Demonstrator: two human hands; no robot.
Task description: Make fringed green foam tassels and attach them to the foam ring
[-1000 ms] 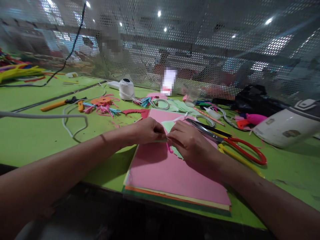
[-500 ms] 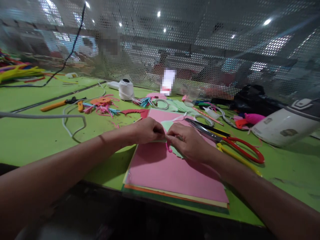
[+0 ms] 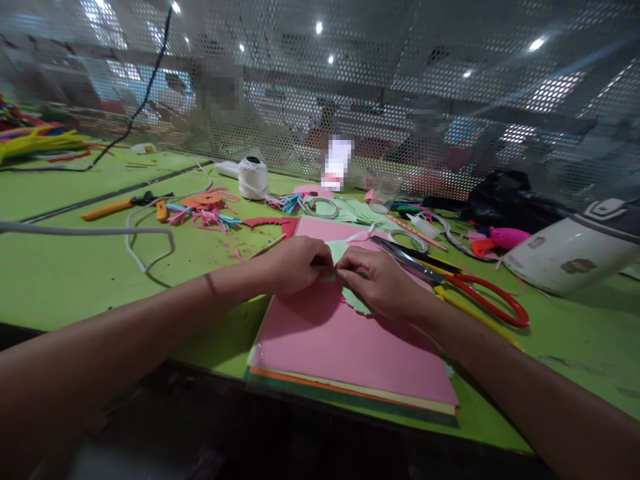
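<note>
A pale green paper cut-out [image 3: 359, 303] with a wavy edge lies between my hands, partly covered by the fingers. My left hand [image 3: 304, 263] is closed in a pinch at its left side. Fingertip to fingertip with it, my right hand [image 3: 380, 280] pinches the cut-out and hides much of it. A small bit of pink strip [image 3: 342, 299] shows just below the fingers; where its other end runs is hidden. Under both hands lies a stack of coloured paper with a pink sheet [image 3: 345, 353] on top. Large red-handled scissors [image 3: 487, 297] rest right of my right hand.
Beyond the stack lie a white thread spool [image 3: 253, 179], tape rolls [image 3: 407, 241], paper tassels [image 3: 205, 210] and a yellow-handled cutter [image 3: 107, 209]. A grey cable [image 3: 150, 250] loops at left. A white kettle-like container [image 3: 570, 253] stands at right, before a perforated metal screen [image 3: 400, 87].
Both hands have shifted slightly, fingertips still together. The pink strip that hung below my right fingers now shows only as a small bit. The green paper's left edge no longer shows under my left hand.
</note>
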